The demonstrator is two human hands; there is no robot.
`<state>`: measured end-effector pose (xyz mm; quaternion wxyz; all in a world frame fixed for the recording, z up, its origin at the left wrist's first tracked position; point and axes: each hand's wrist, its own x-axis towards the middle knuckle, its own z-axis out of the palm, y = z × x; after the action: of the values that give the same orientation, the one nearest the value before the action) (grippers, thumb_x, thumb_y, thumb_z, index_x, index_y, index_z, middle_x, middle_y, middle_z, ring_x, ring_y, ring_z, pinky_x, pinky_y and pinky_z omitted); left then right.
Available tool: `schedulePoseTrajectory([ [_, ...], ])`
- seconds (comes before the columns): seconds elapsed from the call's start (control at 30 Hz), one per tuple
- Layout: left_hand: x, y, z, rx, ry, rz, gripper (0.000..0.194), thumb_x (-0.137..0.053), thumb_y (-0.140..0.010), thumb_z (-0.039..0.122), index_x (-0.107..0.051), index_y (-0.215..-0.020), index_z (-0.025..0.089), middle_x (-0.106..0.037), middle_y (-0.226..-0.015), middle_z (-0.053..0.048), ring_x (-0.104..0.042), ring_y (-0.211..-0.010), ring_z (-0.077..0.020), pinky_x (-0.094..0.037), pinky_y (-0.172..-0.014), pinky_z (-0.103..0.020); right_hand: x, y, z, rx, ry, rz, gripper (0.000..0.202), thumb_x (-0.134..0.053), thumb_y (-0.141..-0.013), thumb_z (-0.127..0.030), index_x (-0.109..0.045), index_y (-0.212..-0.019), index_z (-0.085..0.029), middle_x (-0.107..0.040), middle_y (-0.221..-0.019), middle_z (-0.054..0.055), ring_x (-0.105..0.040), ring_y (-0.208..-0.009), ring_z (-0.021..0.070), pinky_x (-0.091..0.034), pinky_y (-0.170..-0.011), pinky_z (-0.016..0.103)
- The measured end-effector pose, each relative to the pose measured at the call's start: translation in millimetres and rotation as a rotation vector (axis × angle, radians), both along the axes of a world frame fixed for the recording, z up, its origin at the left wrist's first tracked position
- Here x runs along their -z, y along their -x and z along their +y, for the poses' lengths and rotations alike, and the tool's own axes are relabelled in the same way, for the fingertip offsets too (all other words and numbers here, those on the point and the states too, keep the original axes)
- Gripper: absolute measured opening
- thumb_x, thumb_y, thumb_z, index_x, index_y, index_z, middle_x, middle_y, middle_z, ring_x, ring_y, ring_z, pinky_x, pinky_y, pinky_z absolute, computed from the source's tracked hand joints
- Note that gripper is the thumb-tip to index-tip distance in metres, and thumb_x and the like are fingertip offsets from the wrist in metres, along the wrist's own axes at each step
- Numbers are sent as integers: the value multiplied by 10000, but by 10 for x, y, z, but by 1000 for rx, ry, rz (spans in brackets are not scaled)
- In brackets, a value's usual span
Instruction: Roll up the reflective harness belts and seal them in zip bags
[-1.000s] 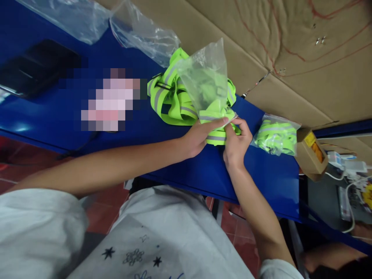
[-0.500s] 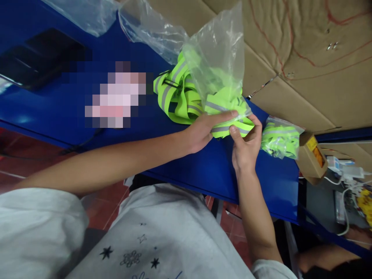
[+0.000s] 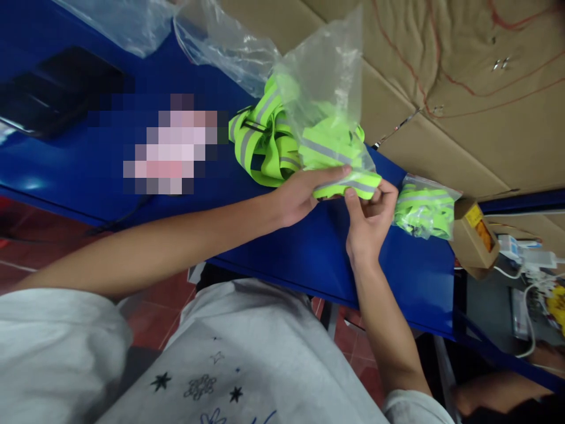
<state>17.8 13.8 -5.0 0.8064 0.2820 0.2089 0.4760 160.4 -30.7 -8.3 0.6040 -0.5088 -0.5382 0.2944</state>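
Note:
A folded neon-yellow reflective strap (image 3: 362, 184) with a grey stripe lies between my hands, partly inside a clear plastic bag (image 3: 329, 68). My left hand (image 3: 298, 197) is closed on the strap's left part, thumb on top and the other fingers mostly hidden underneath. On the right, my right hand (image 3: 371, 221) grips the strap's end near the bag's edge, thumb in front and fingers curled behind. Just behind my left hand sits a loose heap of more reflective straps (image 3: 247, 144) with black buckles, touching the bag.
A filled bag of reflective straps (image 3: 426, 209) lies right of my right hand, beside a small cardboard box (image 3: 474, 238). Empty-looking clear bags (image 3: 225, 44) lie at the back of the blue table (image 3: 265, 253). A black object (image 3: 66, 88) and a blurred-out patch are at left.
My right thumb and fingers have shifted along the strap's edge, and the strap's front fold lies flatter. The whole view has shifted slightly.

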Motion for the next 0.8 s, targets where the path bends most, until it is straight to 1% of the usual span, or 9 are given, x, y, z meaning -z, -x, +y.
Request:
schedulePoseTrajectory([
  [0.07,3,2,-27,80,-34,23,344,-895,-787,416,-790,-1018,184,-770,-1230,-97,-650,-1305,-320,-524,-1055,-416,4,-93,44,50,-53,-30,390,-835,-827,-334,-519,-1051,-285,-553,-922,-27,-630,-861,147,-579,-880,315],
  [0.17,64,-57,-102,200,-31,73,436,-933,-737,398,-785,-1106,220,-752,-1300,-98,-613,-1357,-331,-522,-1045,-447,40,-239,142,95,-98,-64,455,-848,-758,-283,-537,-1089,-281,-550,-999,-10,-595,-923,157,-545,-907,320],
  [0.23,133,-134,-172,286,7,102,491,-956,-673,299,-776,-1122,214,-756,-1290,-111,-649,-1301,-318,-522,-1037,-455,79,-299,208,89,-51,-64,464,-813,-757,-306,-549,-1137,-270,-567,-1061,11,-591,-964,168,-531,-926,337],
  [0.33,214,-240,-280,357,58,166,478,-932,-601,152,-768,-1050,172,-780,-1195,-123,-725,-1123,-268,-523,-1025,-442,121,-332,273,93,92,-95,343,-767,-788,-359,-579,-1049,-238,-575,-971,13,-573,-881,165,-520,-846,326],
  [0.43,199,-257,-323,389,60,226,383,-919,-698,269,-754,-1025,156,-785,-1152,-134,-745,-1021,-243,-533,-984,-428,60,-388,262,90,150,-171,294,-774,-806,-356,-595,-998,-223,-580,-926,1,-555,-831,150,-507,-803,306],
  [0.53,137,-208,-287,456,27,246,487,-872,-795,502,-740,-1118,163,-785,-1154,-152,-738,-1007,-250,-540,-932,-412,-158,-542,152,-101,160,-225,447,-846,-780,-331,-650,-1174,-251,-644,-1160,25,-629,-1014,178,-531,-919,339],
  [0.63,114,-176,-247,495,-7,223,599,-878,-778,557,-722,-1217,182,-757,-1253,-160,-713,-1040,-243,-551,-893,-377,-481,-683,-2,-229,96,-236,566,-902,-756,-294,-692,-1277,-362,-642,-1361,15,-635,-1214,225,-538,-1006,396],
  [0.7,122,-177,-242,551,-5,168,643,-888,-764,552,-705,-1255,180,-716,-1341,-168,-703,-1069,-249,-570,-883,-375,-704,-640,-80,-177,-64,-258,445,-863,-822,-297,-739,-1237,-403,-676,-1296,22,-662,-1182,257,-551,-983,433],
  [0.8,142,-198,-257,518,-51,199,595,-651,-948,647,-693,-1261,142,-730,-1272,-172,-721,-1053,-272,-601,-886,-413,-961,-249,-123,-158,-185,-555,292,-653,-1008,-296,-755,-1247,-430,-715,-1173,44,-692,-1101,272,-547,-975,469],
])
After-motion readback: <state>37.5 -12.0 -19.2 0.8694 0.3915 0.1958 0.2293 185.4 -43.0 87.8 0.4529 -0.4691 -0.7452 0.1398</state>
